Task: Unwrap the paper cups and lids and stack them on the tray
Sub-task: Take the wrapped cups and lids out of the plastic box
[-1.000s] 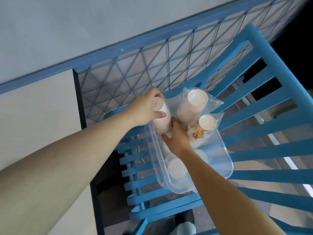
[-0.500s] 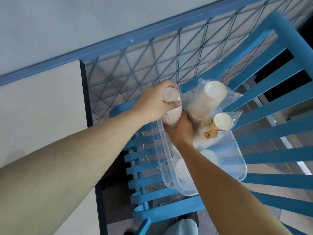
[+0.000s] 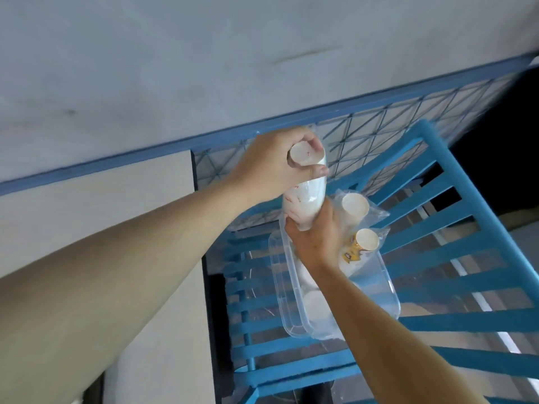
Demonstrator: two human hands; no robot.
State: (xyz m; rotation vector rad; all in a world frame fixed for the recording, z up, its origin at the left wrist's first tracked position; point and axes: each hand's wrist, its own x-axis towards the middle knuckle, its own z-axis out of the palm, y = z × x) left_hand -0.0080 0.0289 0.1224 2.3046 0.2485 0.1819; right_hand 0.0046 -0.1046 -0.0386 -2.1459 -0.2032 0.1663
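The step in hand is the unwrapping of one sleeve of cups [image 3: 303, 199], judging by how both hands hold it. It is held in the air, tilted, above the far left end of the clear tray [image 3: 284, 301], which sits on a blue slatted rack [image 3: 466, 258]. The left hand [image 3: 271, 164] is clamped round the sleeve's upper end, fingers and thumb curled round the open mouth of the top cup. The right hand [image 3: 316, 237] grips the lower end, its fingers wrapped round the base from below. A glossy film seems to cover the white, red-printed cups, and a wisp of clear plastic shows just above the left hand, so the wrap looks not yet off.

Two more wrapped packs stand in the far right part of the tray: a plain white pack [image 3: 354, 205] and, just nearer, a pack with yellow print [image 3: 364, 243], both in crumpled clear bags. White round pieces, probably lids [image 3: 313, 300], lie in the near part of the tray, partly hidden by the right forearm.

The next move likely calls for one hand to hold the cups firmly while the other peels or slides the film off. The grip should be light, since paper cups crush easily. The bare stack then goes into the tray, where the free room appears to be near the middle.
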